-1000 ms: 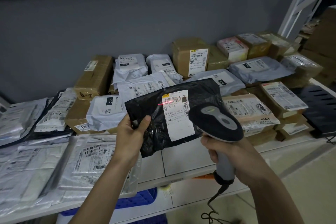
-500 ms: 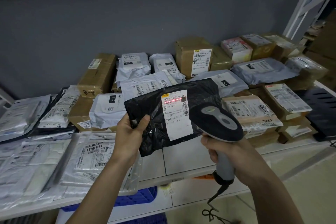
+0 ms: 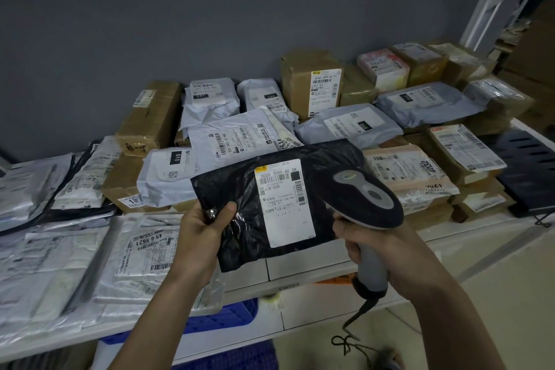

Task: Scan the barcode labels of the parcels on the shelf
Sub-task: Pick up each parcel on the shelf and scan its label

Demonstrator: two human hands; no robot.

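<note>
One black plastic mailer bag [image 3: 240,204] is there, with one white shipping label [image 3: 283,204] on it. One handheld barcode scanner [image 3: 365,201] is there. Two hands are visible, the left hand [image 3: 198,234] and the right hand [image 3: 372,240]. One tall cardboard box [image 3: 300,84] stands at the back wall. The grey mailer bags and brown boxes on the shelf overlap too much for an exact count.

Scanner [image 3: 365,200] head covering right edge of black parcel [image 3: 240,210]; label [image 3: 283,203] small print illegible; cable [image 3: 354,336] cut off near bottom edge.
</note>
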